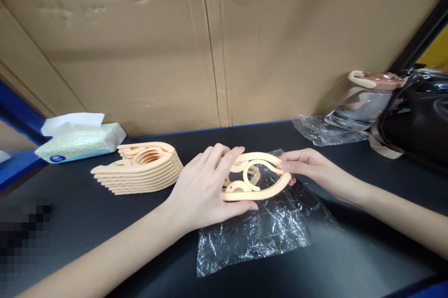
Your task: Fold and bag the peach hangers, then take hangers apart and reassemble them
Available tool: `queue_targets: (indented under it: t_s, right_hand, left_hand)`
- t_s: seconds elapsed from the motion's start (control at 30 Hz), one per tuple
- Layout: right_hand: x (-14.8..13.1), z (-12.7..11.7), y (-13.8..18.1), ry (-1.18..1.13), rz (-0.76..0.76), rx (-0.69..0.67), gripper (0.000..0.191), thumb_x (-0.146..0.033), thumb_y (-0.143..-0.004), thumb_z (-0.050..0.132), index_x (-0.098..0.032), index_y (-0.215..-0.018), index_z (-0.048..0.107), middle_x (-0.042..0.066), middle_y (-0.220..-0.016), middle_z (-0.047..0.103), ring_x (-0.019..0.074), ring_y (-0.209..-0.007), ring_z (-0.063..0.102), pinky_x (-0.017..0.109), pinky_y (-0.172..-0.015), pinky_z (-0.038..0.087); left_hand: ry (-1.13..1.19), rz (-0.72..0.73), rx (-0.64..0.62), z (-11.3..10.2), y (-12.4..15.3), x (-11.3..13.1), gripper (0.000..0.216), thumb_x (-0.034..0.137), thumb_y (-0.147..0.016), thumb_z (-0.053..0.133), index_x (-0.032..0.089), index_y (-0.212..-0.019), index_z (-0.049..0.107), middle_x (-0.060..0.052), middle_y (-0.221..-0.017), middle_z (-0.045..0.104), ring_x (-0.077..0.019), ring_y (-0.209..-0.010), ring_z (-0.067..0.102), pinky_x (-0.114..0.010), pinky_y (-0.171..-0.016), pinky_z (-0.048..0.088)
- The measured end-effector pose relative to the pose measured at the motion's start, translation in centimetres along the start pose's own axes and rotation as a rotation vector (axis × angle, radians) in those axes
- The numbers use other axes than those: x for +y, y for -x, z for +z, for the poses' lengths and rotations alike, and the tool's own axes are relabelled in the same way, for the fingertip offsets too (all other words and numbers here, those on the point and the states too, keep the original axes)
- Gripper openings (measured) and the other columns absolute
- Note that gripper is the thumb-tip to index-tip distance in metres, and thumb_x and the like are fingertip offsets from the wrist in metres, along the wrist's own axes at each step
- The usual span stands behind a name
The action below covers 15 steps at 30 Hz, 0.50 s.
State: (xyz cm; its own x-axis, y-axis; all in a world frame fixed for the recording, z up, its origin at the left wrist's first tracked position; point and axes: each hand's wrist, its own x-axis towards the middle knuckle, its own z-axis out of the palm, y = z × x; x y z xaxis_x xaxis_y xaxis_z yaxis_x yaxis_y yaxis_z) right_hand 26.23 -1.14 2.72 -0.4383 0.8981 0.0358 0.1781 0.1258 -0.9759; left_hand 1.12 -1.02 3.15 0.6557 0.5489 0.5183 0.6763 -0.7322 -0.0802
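Observation:
Between my hands is a cream-coloured folding hanger (275, 189), folded into a leaf shape with its hook curled inside. My left hand (213, 181) grips its left end, fingers over the far edge and thumb along the near edge. At the right tip, my right hand (304, 163) pinches the hanger between thumb and fingers. Part of another cream piece shows through the gap, but I cannot tell if it is separate. Beneath lies a crumpled clear plastic bag (255, 242). Left of my left hand stands a neat stack of folded hangers (143, 176).
A tissue pack (82, 141) lies at the back left. At the back right are a clear water bottle (367, 102), a second piece of clear plastic (318, 131) and a shiny black bag (416, 111). A cardboard wall (157, 55) closes off the back of the black table (157, 265).

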Motion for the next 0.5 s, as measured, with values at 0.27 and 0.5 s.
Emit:
queue_targets:
  t_s: [0.27,0.5]
  right_hand:
    - [0.2,-0.6,-0.2,-0.029,0.008,0.05,0.028,-0.039,-0.083,0.063,-0.017,-0.067,0.062,-0.002,-0.063,0.051,0.0106,-0.061,0.044,0.025,-0.06,0.036]
    - [0.0,-0.9,-0.2,-0.005,0.0,0.067,0.029,-0.039,-0.084,0.062,-0.016,-0.066,0.061,-0.002,-0.062,0.052,0.0103,-0.06,0.044,0.026,-0.06,0.035]
  left_hand:
    - [-0.046,0.085,0.012,0.0,-0.2,-1.0,0.078,0.069,-0.076,0.056,0.01,-0.125,0.044,-0.014,-0.112,0.058,-0.0272,-0.094,0.057,-0.04,-0.075,0.048]
    - [-0.134,0.136,0.02,-0.6,-0.2,-1.1,0.07,0.063,-0.081,0.054,0.009,-0.124,0.047,-0.013,-0.115,0.06,-0.0267,-0.094,0.057,-0.038,-0.076,0.043]
